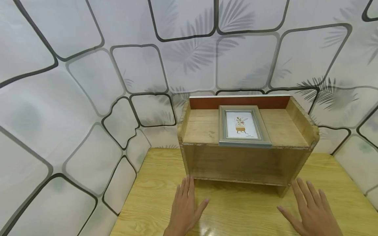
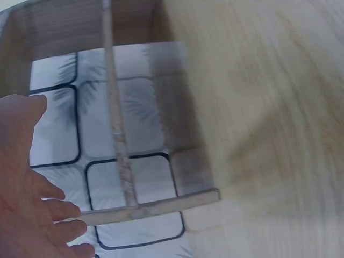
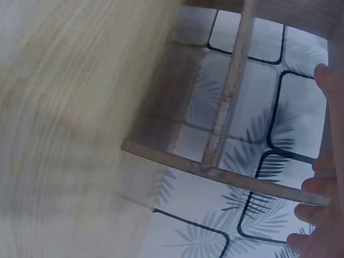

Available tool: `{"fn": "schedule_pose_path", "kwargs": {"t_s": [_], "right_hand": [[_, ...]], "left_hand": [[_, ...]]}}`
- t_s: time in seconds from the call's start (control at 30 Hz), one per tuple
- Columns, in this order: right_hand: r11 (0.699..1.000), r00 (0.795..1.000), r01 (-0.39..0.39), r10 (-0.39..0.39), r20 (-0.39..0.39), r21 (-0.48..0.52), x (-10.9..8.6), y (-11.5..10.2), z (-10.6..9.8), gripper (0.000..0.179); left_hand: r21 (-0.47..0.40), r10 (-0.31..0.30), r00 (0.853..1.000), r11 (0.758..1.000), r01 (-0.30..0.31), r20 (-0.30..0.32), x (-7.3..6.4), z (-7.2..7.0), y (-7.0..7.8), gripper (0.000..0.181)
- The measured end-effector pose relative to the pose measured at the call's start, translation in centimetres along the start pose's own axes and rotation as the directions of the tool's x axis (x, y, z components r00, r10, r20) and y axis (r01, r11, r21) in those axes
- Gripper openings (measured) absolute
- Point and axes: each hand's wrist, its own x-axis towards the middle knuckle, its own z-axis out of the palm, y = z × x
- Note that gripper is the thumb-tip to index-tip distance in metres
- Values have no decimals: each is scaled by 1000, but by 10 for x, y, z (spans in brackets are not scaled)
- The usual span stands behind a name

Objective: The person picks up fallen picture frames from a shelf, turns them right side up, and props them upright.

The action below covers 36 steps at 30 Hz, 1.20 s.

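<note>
A wooden shelf stands toward the far side of the counter, a picture frame lying face-up midway along its top. The left hand is near the shelf's left end, the right hand near its right; both have fingers straight, thumbs apart, holding nothing.

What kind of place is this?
Probably an indoor corner set up for tabletop work, though I can't tell which building. Leaf-patterned sheeting closes in around a wood-grained table, and a small wooden shelf stands there with a framed picture on it.
</note>
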Motion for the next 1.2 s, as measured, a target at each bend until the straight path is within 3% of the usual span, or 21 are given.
{"fn": "schedule_pose_path", "kwargs": {"t_s": [0.17,0.33,0.53,0.77,0.97,1.2], "right_hand": [[997,994,73,-72,-85,11,27,-4,-12,99],[997,992,81,-78,-102,21,55,-9,-31,99],[999,984,45,-40,-172,24,88,-17,-50,99],[997,950,54,-37,-311,46,134,-22,-64,96],[997,956,60,-45,-289,40,168,-23,-75,97],[997,977,12,6,-214,81,201,-24,-75,100]], "left_hand": [[-162,-43,996,985,54,74,9,-16,11,90],[-265,-27,997,963,45,70,23,-36,24,90],[-321,40,999,946,-43,-16,41,-60,37,88],[-364,106,987,920,-144,-121,66,-91,54,83],[-368,130,974,910,-192,-185,95,-119,66,82],[-327,93,979,933,-150,-184,130,-140,81,87]]}}
